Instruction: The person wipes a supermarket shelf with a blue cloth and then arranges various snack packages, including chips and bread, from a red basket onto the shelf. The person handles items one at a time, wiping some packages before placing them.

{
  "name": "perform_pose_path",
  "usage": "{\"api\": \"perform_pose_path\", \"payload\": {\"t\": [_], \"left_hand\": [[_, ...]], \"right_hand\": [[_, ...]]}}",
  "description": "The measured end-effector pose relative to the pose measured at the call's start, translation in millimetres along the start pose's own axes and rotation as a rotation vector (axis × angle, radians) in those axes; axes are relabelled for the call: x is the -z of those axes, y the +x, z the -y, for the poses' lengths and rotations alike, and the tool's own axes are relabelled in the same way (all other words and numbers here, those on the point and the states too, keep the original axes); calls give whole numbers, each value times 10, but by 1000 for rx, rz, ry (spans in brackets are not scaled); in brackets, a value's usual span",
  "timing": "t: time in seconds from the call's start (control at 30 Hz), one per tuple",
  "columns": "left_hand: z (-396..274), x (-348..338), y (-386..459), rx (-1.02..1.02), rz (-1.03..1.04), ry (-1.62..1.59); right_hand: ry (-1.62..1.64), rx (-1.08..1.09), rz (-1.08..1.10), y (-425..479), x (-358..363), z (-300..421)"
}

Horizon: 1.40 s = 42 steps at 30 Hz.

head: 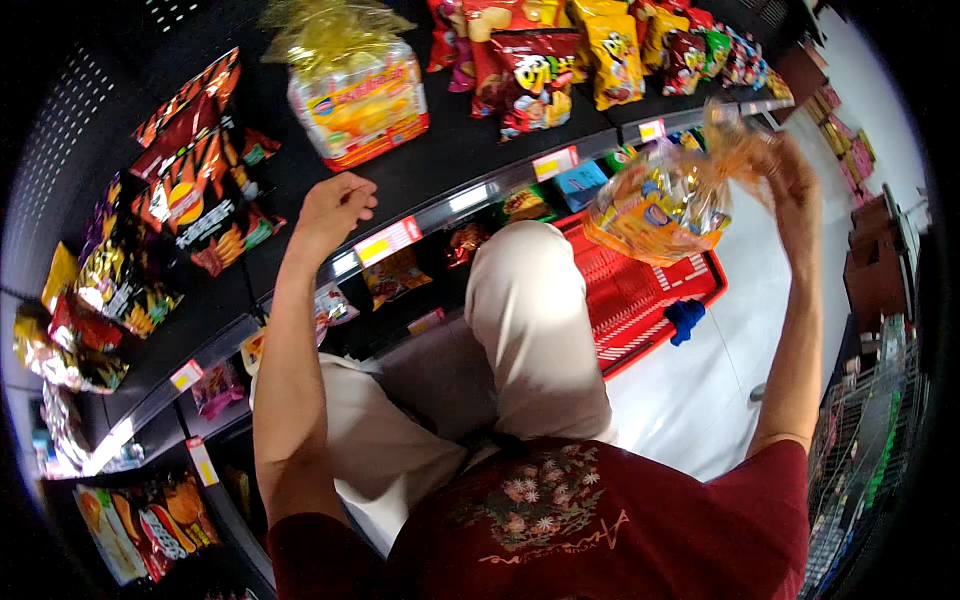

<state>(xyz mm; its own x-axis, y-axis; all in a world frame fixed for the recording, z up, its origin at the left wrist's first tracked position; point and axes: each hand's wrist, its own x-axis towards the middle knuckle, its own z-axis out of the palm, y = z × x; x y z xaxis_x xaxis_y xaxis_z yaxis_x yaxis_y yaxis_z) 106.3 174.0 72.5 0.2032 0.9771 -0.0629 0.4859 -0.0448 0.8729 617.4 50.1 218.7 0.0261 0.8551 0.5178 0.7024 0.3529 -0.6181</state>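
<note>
My right hand [787,169] grips the gathered neck of a clear, orange-tinted bag of packaged goods [660,210]. That bag hangs over a red plastic shopping basket [645,315] on the floor. Near the front edge of the black shelf [450,161], my left hand [337,206] is raised with its fingers loosely curled and nothing visible in them. Just beyond it stands a yellow-topped bag of packaged goods [364,97], upright on the shelf. Part of the basket is hidden behind my knee and the hanging bag.
Black and orange snack bags [195,195] stand to the left. Red and yellow snack bags [540,82] line the shelf at the upper right. Price labels [386,240] run along the shelf edge. A dark blue item [684,319] touches the basket's rim. Wire racks [862,457] stand on the right.
</note>
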Motion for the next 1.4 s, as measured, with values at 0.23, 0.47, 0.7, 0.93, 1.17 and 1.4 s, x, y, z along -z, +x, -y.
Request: {"api": "perform_pose_path", "payload": {"t": [0.23,0.47,0.7,0.93,1.17,1.4], "left_hand": [[-46,121,-110,-33,-67,-3],[-8,255,-189,-92,-136,9],[128,366,-189,-149,-191,104],[-21,319,-242,-84,-205,215],[-114,234,-300,-17,-211,287],[-58,106,-238,-79,-255,327]], "right_hand": [[93,279,133,979,-601,860],[94,363,151,1210,-1629,1701],[72,643,230,1468,-2285,1872],[87,363,320,1506,-2662,1656],[285,548,-377,974,-2453,1299],[380,31,163,258,-3063,332]]}}
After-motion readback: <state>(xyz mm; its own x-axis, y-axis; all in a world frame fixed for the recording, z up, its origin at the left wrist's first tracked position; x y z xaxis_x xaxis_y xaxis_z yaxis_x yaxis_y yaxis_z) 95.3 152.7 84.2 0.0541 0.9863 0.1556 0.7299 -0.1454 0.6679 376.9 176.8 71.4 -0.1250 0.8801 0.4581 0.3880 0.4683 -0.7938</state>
